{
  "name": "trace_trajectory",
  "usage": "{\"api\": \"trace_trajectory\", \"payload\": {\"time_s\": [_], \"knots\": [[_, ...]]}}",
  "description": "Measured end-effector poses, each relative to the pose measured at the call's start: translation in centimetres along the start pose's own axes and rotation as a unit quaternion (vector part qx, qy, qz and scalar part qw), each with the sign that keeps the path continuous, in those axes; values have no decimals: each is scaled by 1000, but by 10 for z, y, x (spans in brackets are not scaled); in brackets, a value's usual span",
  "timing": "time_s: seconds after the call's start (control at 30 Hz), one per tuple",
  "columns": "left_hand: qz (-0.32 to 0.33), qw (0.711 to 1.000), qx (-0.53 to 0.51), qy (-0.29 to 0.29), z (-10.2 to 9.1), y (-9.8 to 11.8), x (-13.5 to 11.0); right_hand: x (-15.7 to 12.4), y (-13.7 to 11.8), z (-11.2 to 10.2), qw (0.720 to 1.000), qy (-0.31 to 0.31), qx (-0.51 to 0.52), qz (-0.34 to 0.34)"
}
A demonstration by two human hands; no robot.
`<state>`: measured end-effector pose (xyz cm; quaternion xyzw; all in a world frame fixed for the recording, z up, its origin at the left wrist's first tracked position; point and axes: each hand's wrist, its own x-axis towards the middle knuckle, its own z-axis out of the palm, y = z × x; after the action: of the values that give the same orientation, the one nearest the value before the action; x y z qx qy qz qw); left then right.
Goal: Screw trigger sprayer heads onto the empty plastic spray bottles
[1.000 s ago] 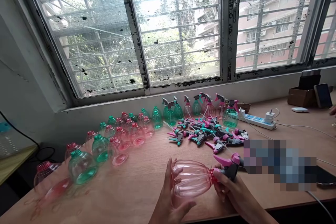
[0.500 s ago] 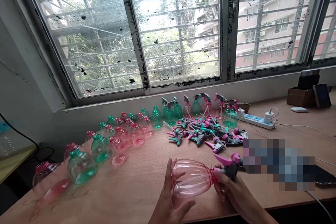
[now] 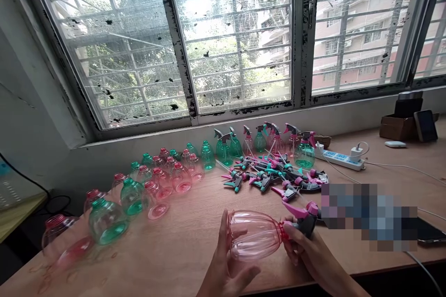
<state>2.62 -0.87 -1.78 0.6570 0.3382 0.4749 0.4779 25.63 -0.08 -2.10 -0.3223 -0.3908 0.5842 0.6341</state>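
A clear pink spray bottle lies on its side in the air above the table's front edge, base to the left and neck to the right. My left hand is curved around its base, with fingers behind the bottle and the thumb below. At the red neck, my right hand pinches the collar of a trigger spray head, which has a pink trigger and a dark grey body. The head sits against the bottle's neck; whether it is fully threaded is hidden by the fingers.
Headless pink and green bottles stand in rows at left. A pile of loose spray heads lies mid-table. Assembled spray bottles line the wall. A power strip, cables and a dark phone are at right.
Almost nothing differs. Both hands, the bottle and the spray head stay in the same place; the view has shifted very slightly.
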Motion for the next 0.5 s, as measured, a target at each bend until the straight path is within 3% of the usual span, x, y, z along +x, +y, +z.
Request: {"api": "trace_trajectory", "payload": {"time_s": [0.13, 0.3, 0.5], "knots": [[-37, 998, -44, -15, -3, 1, 1, 0, 1, 0, 1000, 12, 1, 4], [0, 1000, 9, 9, -2, 2, 2, -1, 2, -1, 1000, 18, -5, 10], [-28, 999, -23, -5, -1, 9, -1, -4, -2, 1, 999, 9, -34, 9]]}}
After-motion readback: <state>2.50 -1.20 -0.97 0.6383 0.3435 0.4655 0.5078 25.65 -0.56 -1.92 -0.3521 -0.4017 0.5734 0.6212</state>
